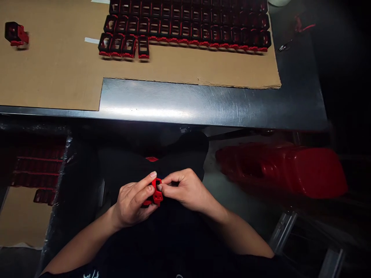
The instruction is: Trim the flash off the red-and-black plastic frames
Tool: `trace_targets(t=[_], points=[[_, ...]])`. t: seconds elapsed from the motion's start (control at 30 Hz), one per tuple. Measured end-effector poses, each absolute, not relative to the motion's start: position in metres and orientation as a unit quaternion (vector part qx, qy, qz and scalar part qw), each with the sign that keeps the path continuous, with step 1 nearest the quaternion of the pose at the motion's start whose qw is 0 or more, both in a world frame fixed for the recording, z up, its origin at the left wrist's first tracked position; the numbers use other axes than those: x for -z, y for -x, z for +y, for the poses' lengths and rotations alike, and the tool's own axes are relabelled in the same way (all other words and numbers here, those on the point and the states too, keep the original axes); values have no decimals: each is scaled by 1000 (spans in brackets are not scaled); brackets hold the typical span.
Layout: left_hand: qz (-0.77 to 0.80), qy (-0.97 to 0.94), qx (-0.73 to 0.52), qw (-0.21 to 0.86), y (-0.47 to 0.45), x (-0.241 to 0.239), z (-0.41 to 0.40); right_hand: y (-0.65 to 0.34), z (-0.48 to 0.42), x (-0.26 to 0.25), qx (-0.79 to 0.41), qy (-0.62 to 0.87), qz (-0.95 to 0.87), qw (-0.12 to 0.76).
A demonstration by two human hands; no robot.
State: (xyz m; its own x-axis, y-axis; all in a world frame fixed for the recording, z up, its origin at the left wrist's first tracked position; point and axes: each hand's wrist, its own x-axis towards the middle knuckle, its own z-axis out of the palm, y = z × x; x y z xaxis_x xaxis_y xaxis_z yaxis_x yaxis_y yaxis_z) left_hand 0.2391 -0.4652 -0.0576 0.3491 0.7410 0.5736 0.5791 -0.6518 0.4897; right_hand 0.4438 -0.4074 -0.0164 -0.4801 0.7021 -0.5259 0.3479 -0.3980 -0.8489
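In the head view, two hands work at one red part (157, 197), held in front of the body, on the near side of the metal table (174, 100). The left hand (131, 200) grasps it from the left; the right hand (185, 189) pinches its right edge between thumb and forefinger. On the far cardboard (58, 77), one black-and-red piece (13, 33) sits alone at left, while the nearest short row (116, 45) counts four pieces (the rightmost slightly apart). One large red object (313, 170) lies right.
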Motion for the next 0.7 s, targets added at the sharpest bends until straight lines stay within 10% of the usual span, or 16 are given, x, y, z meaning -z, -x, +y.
trace_targets(t=[0.7], points=[[419,-796,-412,140,-237,62,-467,-440,-408,15,-685,503,-512,127]])
